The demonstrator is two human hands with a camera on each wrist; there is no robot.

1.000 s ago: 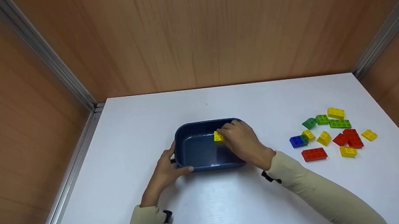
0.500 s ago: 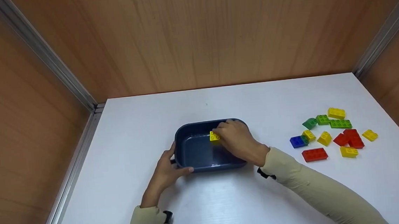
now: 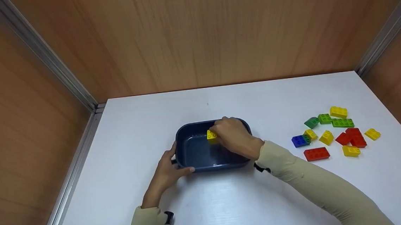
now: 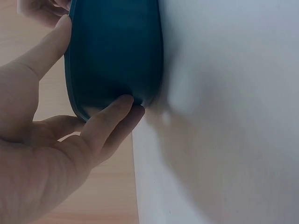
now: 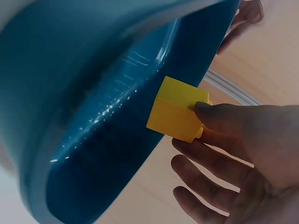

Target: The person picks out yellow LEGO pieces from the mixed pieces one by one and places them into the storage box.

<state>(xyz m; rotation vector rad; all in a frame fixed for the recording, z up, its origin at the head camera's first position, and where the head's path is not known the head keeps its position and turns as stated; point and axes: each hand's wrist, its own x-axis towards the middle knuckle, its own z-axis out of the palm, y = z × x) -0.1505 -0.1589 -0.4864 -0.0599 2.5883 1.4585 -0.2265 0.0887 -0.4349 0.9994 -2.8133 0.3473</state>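
A dark blue rectangular baking dish (image 3: pixel 196 157) sits on the white table. My left hand (image 3: pixel 165 171) grips its left end, with the thumb on the near rim and the fingers round the side, as the left wrist view also shows (image 4: pixel 70 140). Above the dish, my right hand (image 3: pixel 235 136) pinches a yellow toy brick (image 3: pixel 211 136) between thumb and index finger. In the right wrist view that yellow brick (image 5: pixel 177 109) has a sloped face and its studs point toward the palm. The right hand hides the right part of the dish's inside.
Several loose toy bricks lie on the table at the right, among them a red brick (image 3: pixel 316 153), a blue brick (image 3: pixel 300 141), a green brick (image 3: pixel 342 122) and a yellow brick (image 3: pixel 338 111). Wooden panels (image 3: pixel 195 38) stand behind and at both sides.
My right hand has moved a little to the left over the dish, carrying the yellow brick with it. The left hand and the dish have stayed in place.
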